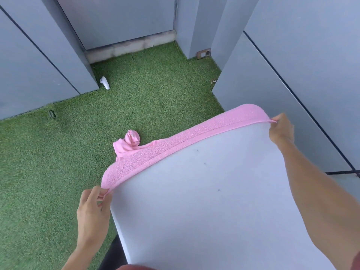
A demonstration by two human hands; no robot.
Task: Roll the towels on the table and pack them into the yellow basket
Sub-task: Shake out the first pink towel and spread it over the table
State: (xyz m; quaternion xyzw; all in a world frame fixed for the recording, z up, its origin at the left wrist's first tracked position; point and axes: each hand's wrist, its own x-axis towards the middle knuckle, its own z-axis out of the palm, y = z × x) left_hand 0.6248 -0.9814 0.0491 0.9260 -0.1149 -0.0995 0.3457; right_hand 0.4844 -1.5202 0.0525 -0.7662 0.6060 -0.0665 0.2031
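Grip: left hand (pixel 93 209) and right hand (pixel 281 129) each pinching one towel (pixel 175 142) corner; long axis stretched between them along far bench (pixel 214 201) edge, hanging beyond.

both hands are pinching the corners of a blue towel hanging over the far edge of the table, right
Not quite: the towel is pink, not blue. The head view shows the left hand and right hand pinching its corners at the far edge of the table.

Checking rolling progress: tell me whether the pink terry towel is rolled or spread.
Not rolled: the pink terry towel is stretched along the white table's far edge, hanging over it.
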